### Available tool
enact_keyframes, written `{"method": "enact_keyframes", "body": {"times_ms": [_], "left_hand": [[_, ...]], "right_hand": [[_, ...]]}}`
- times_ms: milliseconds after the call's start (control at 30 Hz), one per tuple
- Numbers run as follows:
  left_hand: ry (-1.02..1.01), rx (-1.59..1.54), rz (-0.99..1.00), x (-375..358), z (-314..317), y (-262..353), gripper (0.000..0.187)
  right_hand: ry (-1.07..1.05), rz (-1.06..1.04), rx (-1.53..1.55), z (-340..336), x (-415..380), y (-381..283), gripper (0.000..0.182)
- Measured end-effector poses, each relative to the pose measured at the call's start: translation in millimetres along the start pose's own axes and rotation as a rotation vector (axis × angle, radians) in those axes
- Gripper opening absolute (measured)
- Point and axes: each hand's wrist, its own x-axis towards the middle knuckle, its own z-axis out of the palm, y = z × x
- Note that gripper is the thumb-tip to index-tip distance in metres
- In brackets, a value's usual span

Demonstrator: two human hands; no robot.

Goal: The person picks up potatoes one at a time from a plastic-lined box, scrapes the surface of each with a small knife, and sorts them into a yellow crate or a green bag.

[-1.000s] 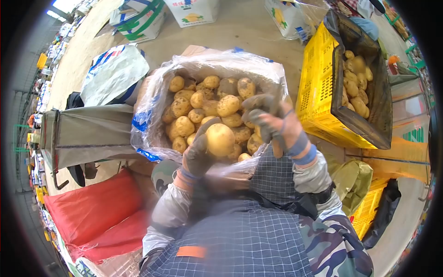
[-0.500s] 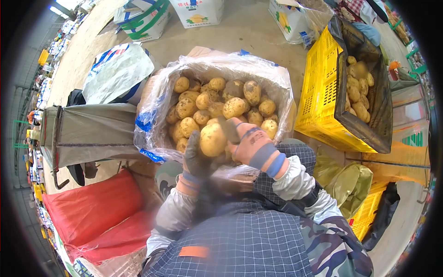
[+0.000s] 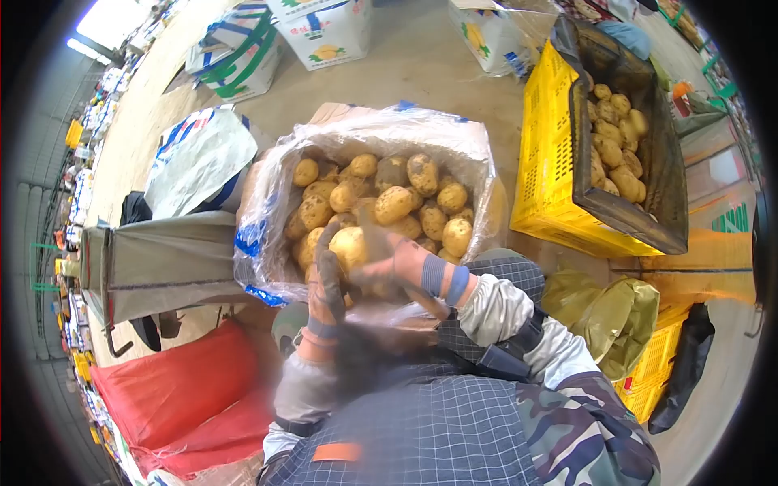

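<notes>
A large pale-yellow potato is held between my gloved hands over the near side of a lined box. My left hand closes on the potato's left side, its fingers pointing up. From the right, my right hand has its dark-coated fingers against the potato, and they are blurred by motion. Just beyond, several soil-marked potatoes fill the carton, which has a clear plastic liner folded over its rim.
At the right stands a yellow crate with a dark liner and several potatoes. Printed white cartons stand at the back. A red sack lies front left, near a grey fabric-sided stand. An olive bag lies front right.
The view has shifted a little. The potato and both hands sit lower and further left relative to the carton, and the right hand's fingers now cover more of the potato's right side.
</notes>
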Motion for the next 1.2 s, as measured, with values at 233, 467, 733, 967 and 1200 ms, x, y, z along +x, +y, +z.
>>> {"method": "enact_keyframes", "body": {"times_ms": [233,467,733,967,1200], "left_hand": [[-0.037,0.589,0.272,63,18,-20,0.058],[-0.193,1.133,0.253,119,63,-75,0.073],[-0.434,-0.502,-0.085,72,5,-44,0.056],[-0.424,-0.746,-0.116,35,-28,-5,0.075],[-0.427,-0.429,0.077,41,-35,-36,0.076]], "right_hand": [[0.406,-0.299,0.658,-124,-46,-23,0.031],[0.589,-0.558,0.976,-240,-121,-60,0.043],[0.358,-0.141,0.219,-84,-43,-79,0.023],[0.224,-0.050,-0.958,-24,4,-59,0.053],[-0.016,0.085,-0.970,-12,10,-54,0.040]]}}
